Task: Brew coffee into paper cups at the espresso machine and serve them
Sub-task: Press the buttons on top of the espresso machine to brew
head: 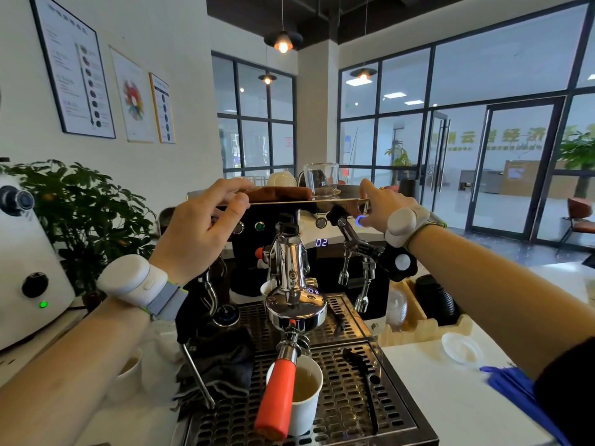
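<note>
Both hands reach up to the top edge of the espresso machine (309,252).

Left hand (196,230) curls loosely, fingers on the top plate, gripping nothing; right hand (380,206) rests extended, fingers together, at the right corner, holding nothing. A paper cup (306,400) stands on the drip tray (347,407) beneath the orange-handled portafilter (278,394).

"02" on espresso machine (322,201) display (321,242)
</note>
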{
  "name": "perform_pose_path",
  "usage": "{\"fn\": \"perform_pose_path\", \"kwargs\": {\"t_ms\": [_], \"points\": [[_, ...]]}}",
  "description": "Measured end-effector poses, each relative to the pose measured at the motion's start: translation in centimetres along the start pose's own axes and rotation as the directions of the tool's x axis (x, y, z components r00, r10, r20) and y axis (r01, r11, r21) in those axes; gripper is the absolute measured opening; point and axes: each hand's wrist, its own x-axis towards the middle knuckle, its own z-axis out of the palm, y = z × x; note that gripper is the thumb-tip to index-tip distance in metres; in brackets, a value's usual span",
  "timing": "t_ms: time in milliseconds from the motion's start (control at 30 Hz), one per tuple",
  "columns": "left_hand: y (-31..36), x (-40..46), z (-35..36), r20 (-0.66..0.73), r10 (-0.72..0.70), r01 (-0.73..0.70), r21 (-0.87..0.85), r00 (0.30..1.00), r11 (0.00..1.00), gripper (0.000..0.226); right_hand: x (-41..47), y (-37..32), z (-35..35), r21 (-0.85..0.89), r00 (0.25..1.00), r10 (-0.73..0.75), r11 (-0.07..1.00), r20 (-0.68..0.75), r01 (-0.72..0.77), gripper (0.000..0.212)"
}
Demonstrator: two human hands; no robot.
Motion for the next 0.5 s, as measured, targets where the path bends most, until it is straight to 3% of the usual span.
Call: {"fn": "perform_pose_path", "kwargs": {"t_ms": [267,500], "points": [[0.5,0.1,0.0,0.012,-0.009,0.009,-0.005,1.0,1.0,0.026,0.4,0.3,0.4,0.229,1.0,-0.009,0.973,-0.006,0.01,0.049],[1.4,0.7,-0.3,0.027,-0.167,0.169,-0.147,0.986,0.975,0.025,-0.8,-1.9,-0.5,0.537,0.987,-0.115,0.829,-0.115,0.159,0.06]]}}
